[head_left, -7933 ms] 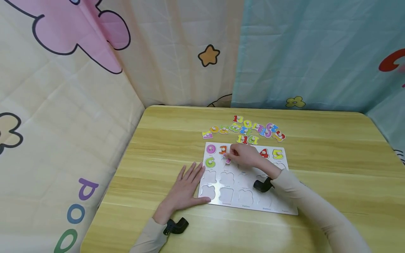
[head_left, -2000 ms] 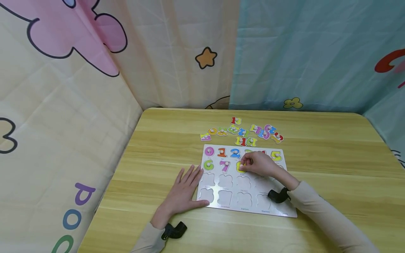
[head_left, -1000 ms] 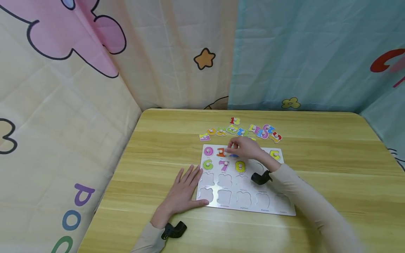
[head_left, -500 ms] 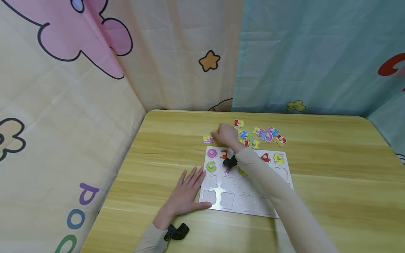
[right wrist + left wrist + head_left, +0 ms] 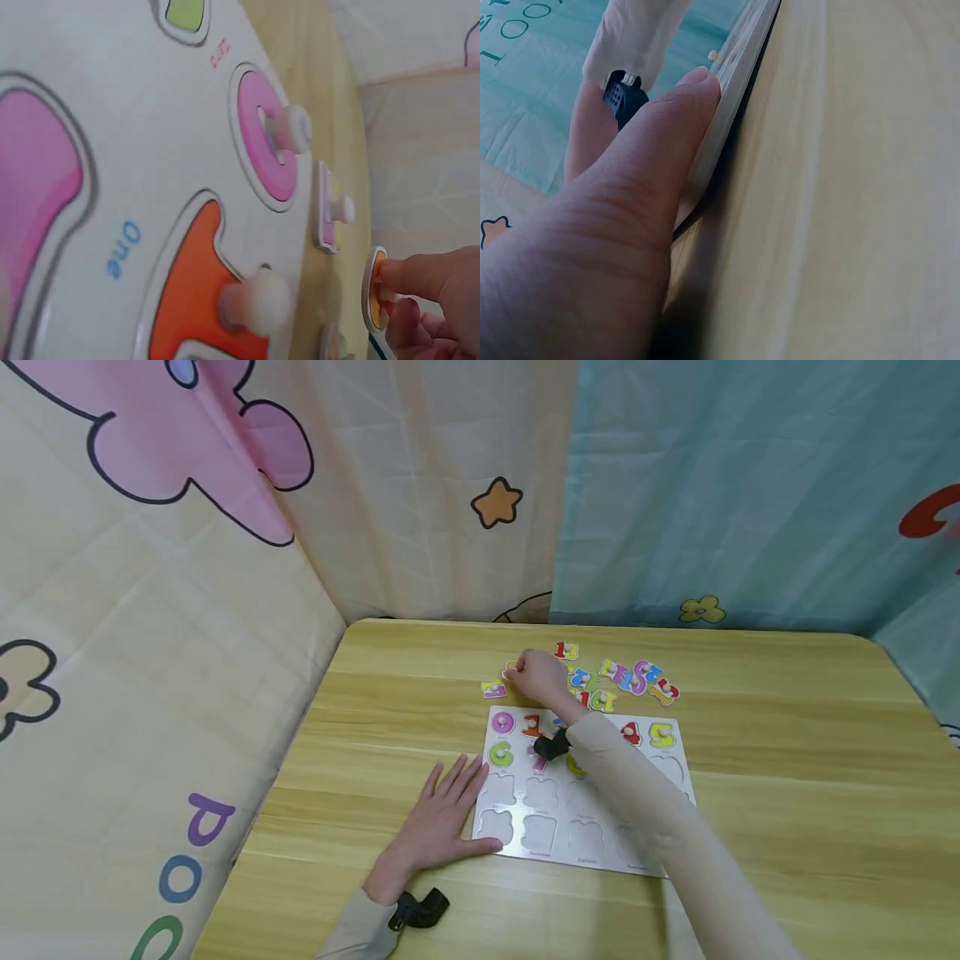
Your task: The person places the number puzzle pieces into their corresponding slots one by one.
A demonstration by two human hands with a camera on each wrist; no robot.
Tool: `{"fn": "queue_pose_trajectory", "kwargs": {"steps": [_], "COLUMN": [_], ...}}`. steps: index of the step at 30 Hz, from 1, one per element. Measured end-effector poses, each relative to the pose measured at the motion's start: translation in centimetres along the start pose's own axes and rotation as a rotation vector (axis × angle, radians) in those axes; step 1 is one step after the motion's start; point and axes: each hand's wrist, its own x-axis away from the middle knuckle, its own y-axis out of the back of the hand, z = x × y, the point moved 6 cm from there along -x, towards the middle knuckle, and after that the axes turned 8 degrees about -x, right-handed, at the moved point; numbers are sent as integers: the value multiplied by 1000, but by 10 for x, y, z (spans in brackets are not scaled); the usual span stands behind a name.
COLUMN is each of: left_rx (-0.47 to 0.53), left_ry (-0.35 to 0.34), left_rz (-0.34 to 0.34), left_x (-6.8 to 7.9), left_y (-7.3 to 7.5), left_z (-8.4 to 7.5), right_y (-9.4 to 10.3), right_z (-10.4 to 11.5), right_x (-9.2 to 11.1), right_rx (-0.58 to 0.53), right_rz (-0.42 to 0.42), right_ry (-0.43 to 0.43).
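A flat, rounded orange number piece with a white rim [image 5: 375, 304] shows at the lower right of the right-wrist frame, nearly edge-on, its figure unreadable. The right hand [image 5: 540, 677] pinches it, at upper centre of the head frame. The left hand [image 5: 435, 827] lies spread at lower centre, its thumb on the lower-left corner of a glossy white puzzle board [image 5: 558, 814]. A pink-and-yellow number piece [image 5: 492, 690] lies just left of the right hand; more multicoloured number pieces [image 5: 634, 680] cluster to its right on the pale wood-grain bench [image 5: 375, 718]. The beige right sleeve [image 5: 645, 793] and black wrist camera [image 5: 553, 745] cover part of the board.
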Motion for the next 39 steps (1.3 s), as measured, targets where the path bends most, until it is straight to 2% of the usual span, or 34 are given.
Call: {"fn": "queue_pose_trajectory", "kwargs": {"steps": [4,9,15,20,26,33,39], "left_rx": [7,10,-1,13,23,30,24], "left_ry": [6,3,-2,-1,3,3,2], "left_rz": [8,4,6,9,7,-9,-9], "left_x": [1,0,-2,-2,-3,-2,-3], "left_y": [-2,-1,1,0,-2,0,-1], "left_z": [0,1,2,1,1,1,1], "right_y": [17,44,66,71,68,67,67], "right_z": [-12,-43,-88,-108,-112,-110,-105], "right_x": [22,63,104,130,142,143,143], "right_rx": [-134,-209,-163,-97,-64,-3,61], "right_rz": [54,144,245,347,405,390,369], "right_ry": [81,161,176,190,213,187,121]}}
